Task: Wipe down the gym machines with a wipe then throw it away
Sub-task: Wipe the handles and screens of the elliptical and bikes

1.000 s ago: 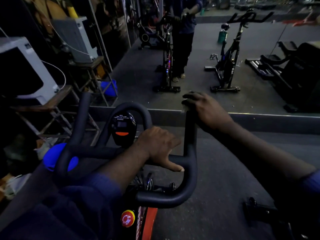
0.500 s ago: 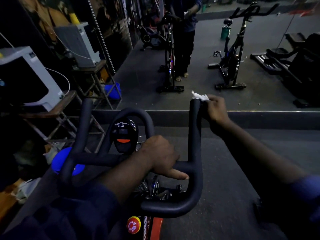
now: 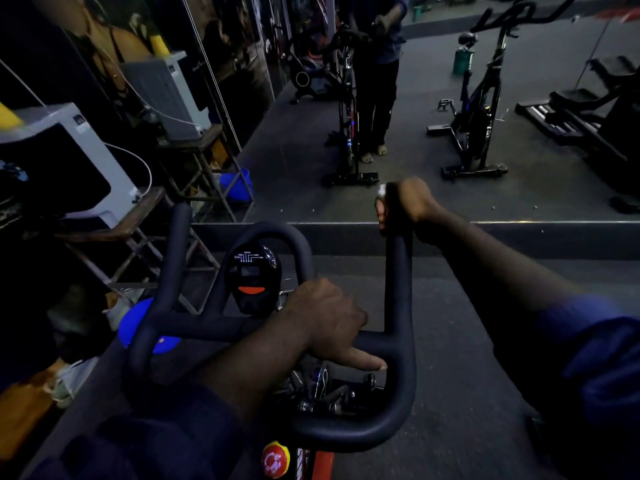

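Head view, dim gym. My right hand [image 3: 410,202] is clenched round the far tip of the right horn of the handlebar [image 3: 399,299], with the fingers curled round it. The wipe [image 3: 381,189] is inside this grip, pressed against the horn. Only a small white scrap of it shows at the upper left of the fist. My left hand [image 3: 325,317] grasps the crossbar just right of the console [image 3: 252,278]. Its fingers wrap over the bar and its thumb lies straight along it, toward the right bend. Both forearms are bare below dark blue sleeves.

The console sits upright inside the centre loop of the handlebar, with a dark screen and an orange-red button beneath. Below the near curve of the bar, a red knob [image 3: 275,459] stands on the bike [image 3: 322,393], beside a red strip of frame.

A mirror [image 3: 294,150] fills the wall ahead, its lower edge just behind the right horn. It reflects me standing at the bike, a second bike [image 3: 479,98] to the right, and a blue bucket [image 3: 237,183]. To the left, a white box [image 3: 114,174] with a cable rests on a wooden stool [image 3: 145,206]. A blue round object [image 3: 135,327] lies behind the left horn, partly hidden
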Action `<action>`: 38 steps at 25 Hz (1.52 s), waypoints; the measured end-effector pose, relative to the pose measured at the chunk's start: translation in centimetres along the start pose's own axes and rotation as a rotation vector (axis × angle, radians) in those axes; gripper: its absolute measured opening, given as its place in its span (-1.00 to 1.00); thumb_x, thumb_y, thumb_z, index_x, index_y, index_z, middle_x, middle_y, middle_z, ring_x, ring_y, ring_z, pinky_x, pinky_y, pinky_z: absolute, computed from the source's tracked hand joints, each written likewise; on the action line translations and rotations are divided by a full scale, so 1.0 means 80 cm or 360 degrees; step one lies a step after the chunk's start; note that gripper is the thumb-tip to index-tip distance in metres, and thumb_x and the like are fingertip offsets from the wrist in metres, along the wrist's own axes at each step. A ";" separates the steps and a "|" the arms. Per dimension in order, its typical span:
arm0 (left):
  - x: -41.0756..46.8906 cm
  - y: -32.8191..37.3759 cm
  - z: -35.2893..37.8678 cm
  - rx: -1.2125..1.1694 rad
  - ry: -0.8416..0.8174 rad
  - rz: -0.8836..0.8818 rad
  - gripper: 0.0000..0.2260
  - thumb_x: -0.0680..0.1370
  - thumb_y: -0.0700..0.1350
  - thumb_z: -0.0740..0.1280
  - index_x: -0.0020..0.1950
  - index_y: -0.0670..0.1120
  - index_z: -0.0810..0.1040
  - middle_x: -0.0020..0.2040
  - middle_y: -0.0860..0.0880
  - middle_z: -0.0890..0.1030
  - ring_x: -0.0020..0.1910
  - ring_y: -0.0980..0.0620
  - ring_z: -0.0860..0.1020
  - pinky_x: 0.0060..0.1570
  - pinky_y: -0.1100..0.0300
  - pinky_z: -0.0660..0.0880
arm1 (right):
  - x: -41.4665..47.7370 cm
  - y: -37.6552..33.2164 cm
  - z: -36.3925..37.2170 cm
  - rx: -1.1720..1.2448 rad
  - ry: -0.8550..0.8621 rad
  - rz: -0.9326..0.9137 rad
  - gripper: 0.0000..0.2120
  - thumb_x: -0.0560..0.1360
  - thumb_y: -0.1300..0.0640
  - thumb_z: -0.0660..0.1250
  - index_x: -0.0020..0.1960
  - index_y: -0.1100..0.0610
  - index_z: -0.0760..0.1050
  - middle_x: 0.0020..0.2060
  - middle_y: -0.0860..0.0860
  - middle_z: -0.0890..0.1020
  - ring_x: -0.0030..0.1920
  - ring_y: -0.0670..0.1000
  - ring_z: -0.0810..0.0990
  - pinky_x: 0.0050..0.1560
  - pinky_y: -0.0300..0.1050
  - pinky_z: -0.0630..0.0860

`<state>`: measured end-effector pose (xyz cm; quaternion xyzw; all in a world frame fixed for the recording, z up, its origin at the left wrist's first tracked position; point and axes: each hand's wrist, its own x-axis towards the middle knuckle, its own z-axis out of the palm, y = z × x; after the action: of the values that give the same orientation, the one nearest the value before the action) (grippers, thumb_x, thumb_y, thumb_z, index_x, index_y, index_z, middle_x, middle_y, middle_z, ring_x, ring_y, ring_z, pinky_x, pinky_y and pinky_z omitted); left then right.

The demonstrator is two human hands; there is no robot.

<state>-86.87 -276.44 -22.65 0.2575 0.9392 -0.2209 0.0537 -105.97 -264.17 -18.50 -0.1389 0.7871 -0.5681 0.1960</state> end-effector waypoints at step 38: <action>0.001 0.002 -0.009 0.0026 -0.0123 -0.0121 -0.12 0.37 0.70 -0.03 0.12 0.01 0.61 -0.17 -0.03 0.58 -0.13 -0.18 0.62 -0.15 0.04 0.39 | -0.043 0.090 -0.015 -0.0018 0.0927 -0.0609 -0.81 0.55 0.16 0.47 0.10 -0.06 0.74 -0.12 -0.21 0.72 -0.17 -0.31 0.60 -0.01 -0.19 0.59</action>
<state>-86.85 -275.92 -22.10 0.2135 0.9436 -0.2401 0.0795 -103.44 -259.34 -24.43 -0.1170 0.7729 -0.6059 -0.1477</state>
